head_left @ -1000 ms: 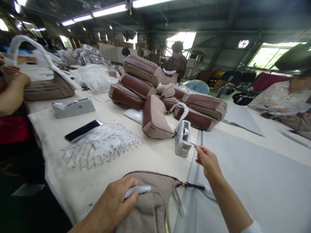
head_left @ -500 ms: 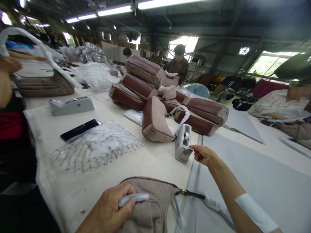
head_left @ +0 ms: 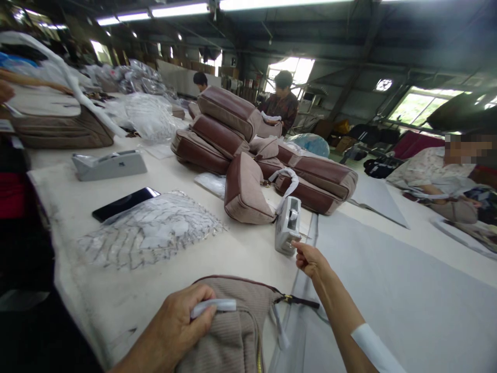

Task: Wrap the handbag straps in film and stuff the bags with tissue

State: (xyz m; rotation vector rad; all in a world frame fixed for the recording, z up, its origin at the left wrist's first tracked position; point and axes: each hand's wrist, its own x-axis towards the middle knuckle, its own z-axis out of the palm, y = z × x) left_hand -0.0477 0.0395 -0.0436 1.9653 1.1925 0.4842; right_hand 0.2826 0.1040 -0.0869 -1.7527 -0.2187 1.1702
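My left hand [head_left: 184, 318] is closed, with a white wrapped strip [head_left: 215, 307] pinched between thumb and fingers. It rests over a taupe corduroy bag [head_left: 236, 298] with dark piping, a brass zipper and a dark strap end. Beyond the bag, my right hand [head_left: 310, 259] reaches to a grey tape dispenser [head_left: 285, 230]. Its thumb and forefinger are pinched at the near, cutting end, on what looks like the end of the clear tape, which hardly shows. A white patch covers part of my right forearm.
Behind the dispenser lies a pile of brown-and-taupe bags [head_left: 229, 134]. To the left are a plastic packet [head_left: 151, 228], a phone [head_left: 126, 203] and a second tape dispenser [head_left: 111, 166]. Grey sheeting [head_left: 388, 280] covers the right side of the table. Other people work around it.
My right hand has shifted slightly down and toward me along the dispenser's front end. My left hand keeps hold of the white strip. The whole view has shifted a little.
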